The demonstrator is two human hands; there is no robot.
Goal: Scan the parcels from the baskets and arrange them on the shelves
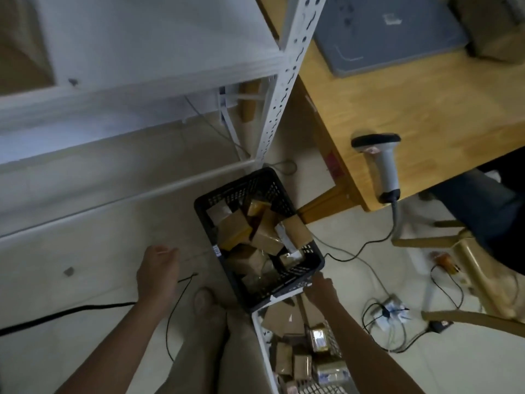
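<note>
A black plastic basket (pixel 204 207) stands on the floor, filled with several brown cardboard parcels (pixel 235 228). Right behind it, nearer to me, a white basket (pixel 262 334) holds more taped parcels (pixel 287 355). My right hand (pixel 319 288) reaches down to the black basket's near corner, fingers at its rim; the grip is blurred. My left hand (pixel 157 270) hangs loose over the floor to the left of the basket, holding nothing. A grey handheld scanner (pixel 382 166) lies on the wooden table's corner, its cable running down to the floor.
White metal shelves (pixel 119 83) fill the upper left, with a perforated upright (pixel 287 81) beside the wooden table (pixel 426 115). A closed laptop (pixel 389 32) lies on the table. Cables and a power strip (pixel 393 308) lie on the floor at right, next to a wooden chair (pixel 471 268).
</note>
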